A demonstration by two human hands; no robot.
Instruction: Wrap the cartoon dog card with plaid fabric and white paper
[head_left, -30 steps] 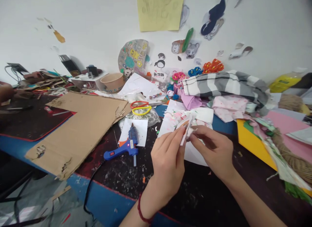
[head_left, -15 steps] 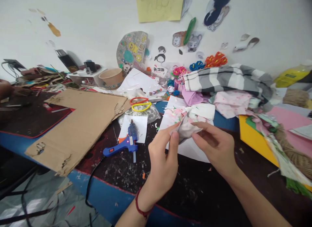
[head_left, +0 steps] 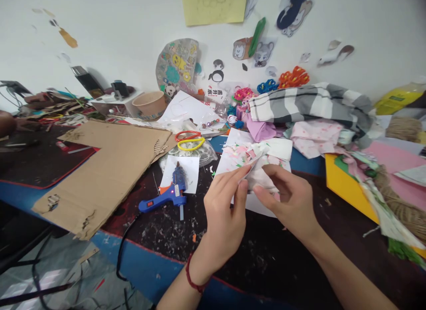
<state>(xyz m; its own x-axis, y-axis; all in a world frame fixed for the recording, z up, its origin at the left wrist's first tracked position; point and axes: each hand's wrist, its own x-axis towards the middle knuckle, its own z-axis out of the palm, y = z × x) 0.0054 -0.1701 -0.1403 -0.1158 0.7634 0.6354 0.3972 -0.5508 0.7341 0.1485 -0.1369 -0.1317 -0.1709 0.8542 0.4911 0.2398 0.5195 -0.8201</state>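
A small, thin whitish-grey piece (head_left: 259, 176), which looks like cloth, is held over the cluttered white paper. My left hand (head_left: 226, 205) pinches its left edge between thumb and fingers; a dark red cord bracelet is on that wrist. At the piece's right side is my right hand (head_left: 289, 196), its thumb and forefinger parted, the tips at or against the surface. Whether they touch it is hard to make out. Beneath lies white paper (head_left: 229, 161) strewn with pink, white and green scraps. Left of my hands, a blue glue gun (head_left: 166, 199) rests on a small white sheet (head_left: 193, 168).
Flat cardboard (head_left: 109, 159) covers the table's left part. Yellow and red rings (head_left: 191, 144) lie on a plastic bag. Behind are a paper tub (head_left: 149, 106), checked cloth (head_left: 302, 103) and crocheted flowers (head_left: 293, 77). Twine (head_left: 406, 203) and yellow card (head_left: 349, 185) lie right. A black cord (head_left: 123, 243) hangs off the front edge.
My right thumb and forefinger have parted and shifted slightly left and down. The whitish piece has tilted and opened out, while my left hand still pinches it. The view has shifted slightly.
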